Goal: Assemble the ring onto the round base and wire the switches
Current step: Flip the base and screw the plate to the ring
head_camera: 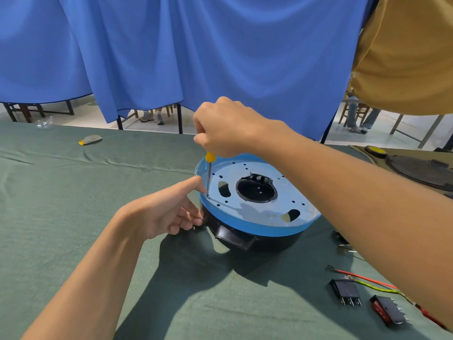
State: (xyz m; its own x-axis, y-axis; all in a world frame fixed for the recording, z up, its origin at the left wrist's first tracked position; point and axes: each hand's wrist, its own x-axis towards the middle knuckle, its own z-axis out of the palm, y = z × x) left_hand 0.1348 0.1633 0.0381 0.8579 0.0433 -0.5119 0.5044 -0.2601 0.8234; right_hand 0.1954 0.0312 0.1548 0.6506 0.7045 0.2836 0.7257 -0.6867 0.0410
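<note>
**Now: screwdriver stands at the ring's left edge**

Far to the left, on the green tablecloth [61, 204], lie a scrap of clear plastic [44, 123] and a small grey disc with a yellow tab [90, 139], both well apart from the work. Next comes the left hand [169, 212]: its index finger [193, 181] is stretched out straight, and the tip touches the ring's rim just beside the screwdriver's shaft. Its other fingers curl loosely against the side of the base and grip nothing I can make out.

The screwdriver [209, 176] stands nearly upright, its tip set at a hole near the left rim of the ring. The right hand [225, 128] is closed tight round the yellow handle from above, with the forearm reaching in from the right.

The ring [289, 192], blue-edged, pale and dotted with holes, sits on top of the black round base [272, 242] in the middle of the table. A rectangular socket [235, 238] juts from the front of the base.

Further right, a red wire [362, 278] and a yellow-green wire [377, 289] trail over the cloth. Near them lie a black switch [345, 290] and a red switch [387, 312], apart from the base. At the far right edge rests another dark round part [421, 170].
</note>
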